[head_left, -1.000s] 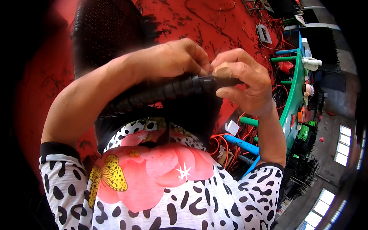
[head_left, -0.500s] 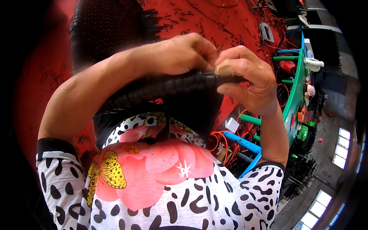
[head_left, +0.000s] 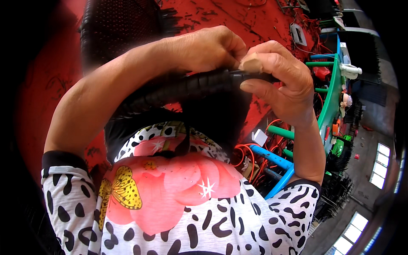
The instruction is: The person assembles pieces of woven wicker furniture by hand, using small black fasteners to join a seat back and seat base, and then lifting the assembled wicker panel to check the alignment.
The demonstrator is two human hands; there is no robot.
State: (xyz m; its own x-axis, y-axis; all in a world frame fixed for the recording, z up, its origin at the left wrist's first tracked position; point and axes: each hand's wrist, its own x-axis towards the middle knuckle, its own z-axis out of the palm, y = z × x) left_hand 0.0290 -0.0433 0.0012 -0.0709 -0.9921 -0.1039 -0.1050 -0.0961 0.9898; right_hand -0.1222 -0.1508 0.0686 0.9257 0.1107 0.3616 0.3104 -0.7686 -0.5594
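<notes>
A black bar (head_left: 191,87), wound with flat black strip, runs across in front of my chest. Near its right end, my right hand (head_left: 287,80) pinches the bar between thumb and fingers. Tan tape (head_left: 252,63) is wrapped around one fingertip of that hand. My left hand (head_left: 206,49) is bent over the far side of the bar, its fingers closed close to the right fingertips. What those left fingers hold is hidden. Beyond my left forearm rises a black woven panel (head_left: 121,32), which has loose strip ends along its right edge.
Short black scraps lie over the red floor (head_left: 204,19). On the right stand a green metal frame (head_left: 330,110) and a blue tube (head_left: 272,156), with orange hoses (head_left: 254,168) tangled around them. A small white box (head_left: 259,137) is beside the blue tube.
Both hands have risen slightly and shifted a little away from my chest, and the right end of the bar has come up with them. The closed grips look the same.
</notes>
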